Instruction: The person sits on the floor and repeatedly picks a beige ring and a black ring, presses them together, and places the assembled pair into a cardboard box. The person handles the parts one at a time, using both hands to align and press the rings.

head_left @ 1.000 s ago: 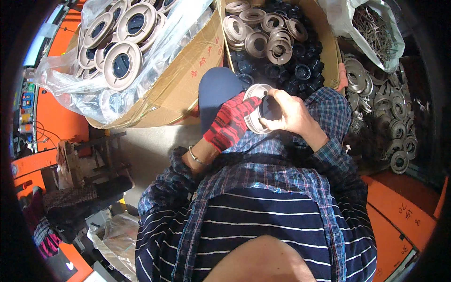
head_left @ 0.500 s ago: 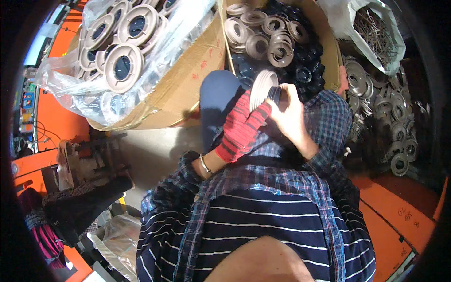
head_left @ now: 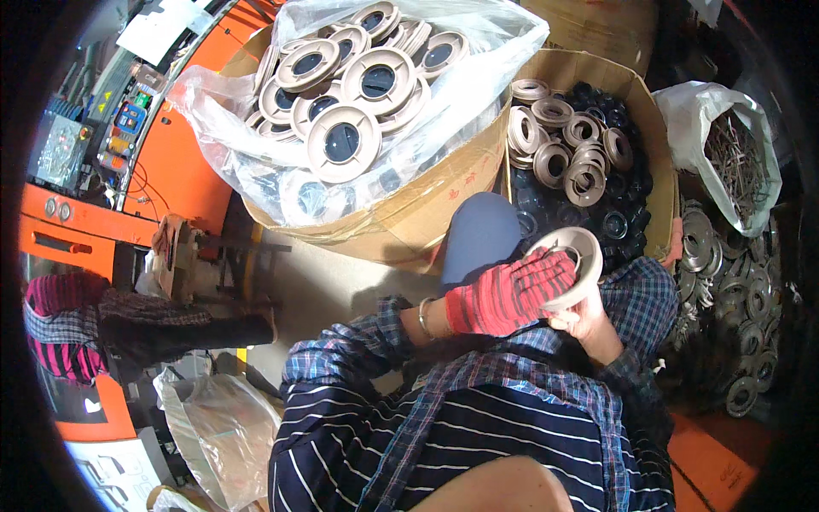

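Note:
My left hand, in a red-and-black striped glove, has its fingers curled into the opening of a beige flanged plastic ring. My bare right hand grips the same ring from the underside, with most of its fingers hidden behind it. The ring is tilted above my lap. A dark edge shows inside its opening, but my gloved fingers cover most of it. Just beyond my hands, a cardboard box holds loose beige rings on top of many black rings.
At the far left, a bag-lined carton is heaped with beige rings with dark centres. A white sack of thin strips and piled grey rings stand to the right. Orange machinery and a clear plastic bag lie left.
My view has swung, shifting the scene right and down. The beige ring has turned, and my left fingers have moved into its opening. The black ring previously in my right hand is no longer distinct.

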Demonstrator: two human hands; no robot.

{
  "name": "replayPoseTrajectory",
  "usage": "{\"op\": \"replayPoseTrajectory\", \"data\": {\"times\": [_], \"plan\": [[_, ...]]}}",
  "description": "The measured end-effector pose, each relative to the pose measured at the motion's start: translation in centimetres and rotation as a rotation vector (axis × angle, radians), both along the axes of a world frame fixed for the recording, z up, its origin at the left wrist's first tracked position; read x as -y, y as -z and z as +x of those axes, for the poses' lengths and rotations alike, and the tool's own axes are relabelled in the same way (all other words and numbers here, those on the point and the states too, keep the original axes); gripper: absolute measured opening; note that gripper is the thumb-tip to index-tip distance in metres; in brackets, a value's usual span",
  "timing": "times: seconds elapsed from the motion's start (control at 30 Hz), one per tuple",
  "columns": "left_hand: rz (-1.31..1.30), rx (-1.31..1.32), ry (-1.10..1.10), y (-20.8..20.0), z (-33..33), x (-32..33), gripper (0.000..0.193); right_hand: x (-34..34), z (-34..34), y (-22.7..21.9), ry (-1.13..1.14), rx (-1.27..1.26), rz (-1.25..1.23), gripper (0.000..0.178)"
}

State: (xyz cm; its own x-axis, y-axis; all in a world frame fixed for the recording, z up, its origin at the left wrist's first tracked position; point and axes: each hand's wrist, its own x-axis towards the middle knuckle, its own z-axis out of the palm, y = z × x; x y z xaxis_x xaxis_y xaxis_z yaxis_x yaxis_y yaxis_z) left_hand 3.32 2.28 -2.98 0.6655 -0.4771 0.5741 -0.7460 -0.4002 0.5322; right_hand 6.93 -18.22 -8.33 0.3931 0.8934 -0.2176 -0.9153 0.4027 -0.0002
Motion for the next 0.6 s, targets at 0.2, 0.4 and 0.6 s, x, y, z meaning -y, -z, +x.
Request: {"op": "replayPoseTrajectory", "data": {"times": [0.2, 0.4, 0.6], "plan": [[-0.34, -0.579, -0.275, -1.8, -2.3, -0.7, 0.051, -0.5, -1.0, -3.7, 0.558, 1.651, -1.354, 0.079], [-0.222, -0.084, -0.147, -5.8, -1.4, 0.7, 0.059, -2.9, -1.3, -5.8, 0.668, 0.649, -0.715, 0.067], [0.197, 0.13, 0.269, -7.6, -0.6, -6.2, 0.046, -1.2, -2.3, -4.8, 0.152, 0.383, -0.509, 0.049]]}}
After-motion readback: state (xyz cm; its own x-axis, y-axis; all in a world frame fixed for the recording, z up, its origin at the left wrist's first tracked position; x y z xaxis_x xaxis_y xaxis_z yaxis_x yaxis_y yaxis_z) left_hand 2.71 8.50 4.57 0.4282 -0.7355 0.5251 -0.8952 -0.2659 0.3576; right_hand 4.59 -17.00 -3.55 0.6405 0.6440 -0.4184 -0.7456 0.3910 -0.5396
